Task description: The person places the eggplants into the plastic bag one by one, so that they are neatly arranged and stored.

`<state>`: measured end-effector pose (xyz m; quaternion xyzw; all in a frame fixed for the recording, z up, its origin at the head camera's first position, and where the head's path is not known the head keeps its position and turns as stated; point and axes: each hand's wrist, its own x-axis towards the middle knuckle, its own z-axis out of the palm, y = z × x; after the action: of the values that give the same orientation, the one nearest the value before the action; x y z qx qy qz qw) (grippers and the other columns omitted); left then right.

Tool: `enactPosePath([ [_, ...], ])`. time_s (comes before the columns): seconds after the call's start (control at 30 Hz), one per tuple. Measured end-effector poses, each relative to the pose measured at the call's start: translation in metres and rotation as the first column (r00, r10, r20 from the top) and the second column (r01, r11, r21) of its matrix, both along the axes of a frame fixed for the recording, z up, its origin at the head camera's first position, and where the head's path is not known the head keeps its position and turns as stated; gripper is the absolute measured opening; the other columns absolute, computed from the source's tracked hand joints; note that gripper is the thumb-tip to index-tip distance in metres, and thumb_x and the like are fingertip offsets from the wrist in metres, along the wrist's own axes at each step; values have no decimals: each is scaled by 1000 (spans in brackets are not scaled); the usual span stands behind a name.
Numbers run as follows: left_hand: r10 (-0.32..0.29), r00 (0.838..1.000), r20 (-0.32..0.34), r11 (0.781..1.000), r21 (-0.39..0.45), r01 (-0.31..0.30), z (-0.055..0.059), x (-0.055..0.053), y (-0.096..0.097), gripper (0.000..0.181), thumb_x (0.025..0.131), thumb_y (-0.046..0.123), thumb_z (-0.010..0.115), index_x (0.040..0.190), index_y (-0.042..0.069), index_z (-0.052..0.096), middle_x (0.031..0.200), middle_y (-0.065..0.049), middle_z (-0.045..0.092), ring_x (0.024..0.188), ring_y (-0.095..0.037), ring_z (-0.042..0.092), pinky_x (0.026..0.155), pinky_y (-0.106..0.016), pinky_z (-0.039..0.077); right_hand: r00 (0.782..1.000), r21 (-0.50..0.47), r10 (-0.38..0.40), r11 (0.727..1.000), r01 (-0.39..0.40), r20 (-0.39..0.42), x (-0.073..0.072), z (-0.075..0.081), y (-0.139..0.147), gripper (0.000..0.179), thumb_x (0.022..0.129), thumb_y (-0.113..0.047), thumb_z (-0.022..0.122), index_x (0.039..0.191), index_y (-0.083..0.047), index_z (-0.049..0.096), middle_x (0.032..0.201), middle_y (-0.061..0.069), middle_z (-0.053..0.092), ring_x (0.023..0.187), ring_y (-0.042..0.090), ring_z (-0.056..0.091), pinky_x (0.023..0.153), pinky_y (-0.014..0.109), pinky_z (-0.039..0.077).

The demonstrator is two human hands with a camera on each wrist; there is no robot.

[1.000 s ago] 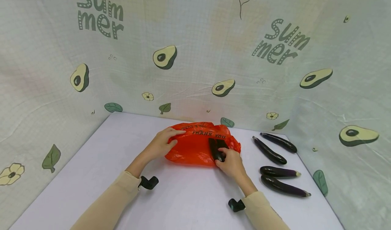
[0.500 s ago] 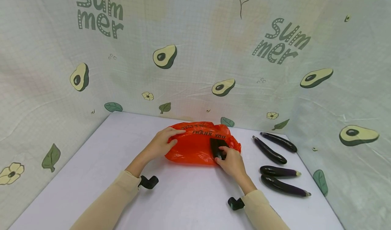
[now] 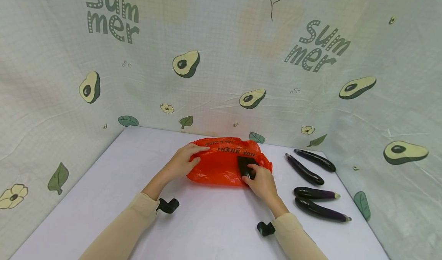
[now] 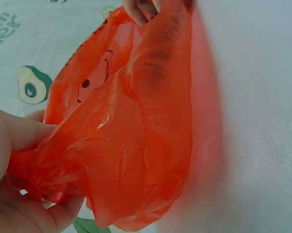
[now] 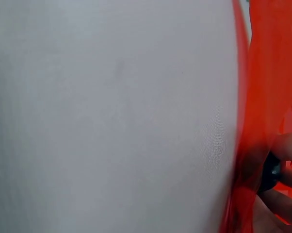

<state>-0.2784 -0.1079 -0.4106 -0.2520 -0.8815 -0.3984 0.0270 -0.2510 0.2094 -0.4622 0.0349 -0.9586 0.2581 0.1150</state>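
Note:
A red plastic bag [image 3: 212,169] printed "THANK YOU" lies on the table, its mouth held up. My left hand [image 3: 181,162] pinches the left edge of that mouth; crumpled plastic shows between thumb and fingers in the left wrist view. At the right part of the opening, my right hand [image 3: 263,184] grips a glossy black eggplant [image 3: 245,168] between thumb and fingers. Its dark rounded end [image 5: 268,174] shows between the fingers in the right wrist view, beside the bag's rim. A dark shadowy shape shows through the thin plastic in the left wrist view.
To the right lie two eggplants set slantwise, a far one [image 3: 315,160] and one nearer [image 3: 304,170]. In front of them, two more eggplants [image 3: 315,194] lie side by side near the table's right edge. A printed cloth [image 3: 221,68] hangs behind the table [image 3: 214,229].
My right hand has shifted very slightly up and left at the bag's mouth, the eggplant in its fingers moving a little with it. My left hand stays on the rim.

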Motion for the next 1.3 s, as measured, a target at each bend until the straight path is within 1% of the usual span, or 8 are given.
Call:
enactPosePath([
  [0.43, 1, 1000, 14, 1000, 4, -1, 0, 0, 0, 51, 104, 3, 65, 151, 21, 62, 143, -10, 61, 129, -30, 58, 106, -51, 55, 999, -36, -36, 999, 37, 21, -3, -1, 1, 48, 89, -25, 88, 128, -2, 73, 103, 15, 76, 96, 29, 70, 91, 52, 61],
  [0.6, 2, 1000, 11, 1000, 0, -2, 0, 0, 0, 51, 103, 3, 65, 151, 21, 62, 141, -10, 61, 125, -30, 59, 103, -49, 56, 998, -44, -42, 998, 44, 37, -1, 3, 2, 49, 89, -26, 88, 128, -1, 73, 103, 15, 75, 96, 29, 69, 91, 50, 61],
  [0.77, -1, 1000, 9, 1000, 1, 1, 0, 0, 1, 51, 103, 3, 65, 151, 21, 62, 141, -10, 61, 125, -30, 58, 103, -49, 57, 999, -59, -27, 998, 29, 35, 5, 14, 6, 49, 89, -25, 88, 128, -1, 73, 106, 16, 76, 97, 29, 70, 92, 51, 61],
  [0.83, -1, 1000, 10, 1000, -1, 1, 0, 0, 0, 51, 103, 4, 65, 151, 22, 62, 141, -11, 61, 125, -30, 58, 103, -49, 57, 999, -63, -17, 998, 20, 36, 7, 19, 9, 48, 89, -25, 88, 128, -2, 73, 107, 16, 77, 92, 27, 71, 89, 49, 61],
  [0.97, -1, 1000, 8, 1000, 0, 1, -1, 0, 0, 51, 103, 4, 66, 151, 21, 62, 141, -11, 61, 125, -30, 59, 103, -49, 57, 999, -63, 10, 998, -8, 33, 11, 32, 17, 45, 90, -24, 86, 128, -2, 74, 107, 15, 78, 82, 22, 71, 78, 43, 61],
  [1.13, -3, 1000, 2, 1000, 2, 3, 0, -1, -1, 51, 103, 3, 66, 150, 20, 63, 141, -12, 62, 126, -31, 59, 104, -50, 56, 999, -40, 50, 998, -49, 20, 15, 48, 34, 42, 93, -22, 83, 128, -1, 74, 114, 16, 77, 86, 24, 68, 73, 37, 60],
  [1.2, -2, 1000, -1, 1000, -2, 2, 0, 0, -1, 51, 103, 3, 66, 150, 20, 62, 141, -12, 62, 125, -31, 59, 103, -50, 57, 999, -31, 50, 998, -50, 14, 16, 54, 42, 41, 94, -23, 82, 128, -2, 74, 115, 16, 77, 85, 24, 67, 70, 33, 59],
  [1.3, -1, 1000, -2, 1000, -3, 1, 0, 0, -1, 51, 103, 2, 66, 150, 19, 63, 140, -11, 62, 122, -30, 60, 102, -49, 57, 999, -23, 50, 998, -50, -5, 17, 62, 56, 40, 95, -23, 81, 129, -2, 73, 114, 18, 77, 84, 25, 69, 65, 32, 59],
])
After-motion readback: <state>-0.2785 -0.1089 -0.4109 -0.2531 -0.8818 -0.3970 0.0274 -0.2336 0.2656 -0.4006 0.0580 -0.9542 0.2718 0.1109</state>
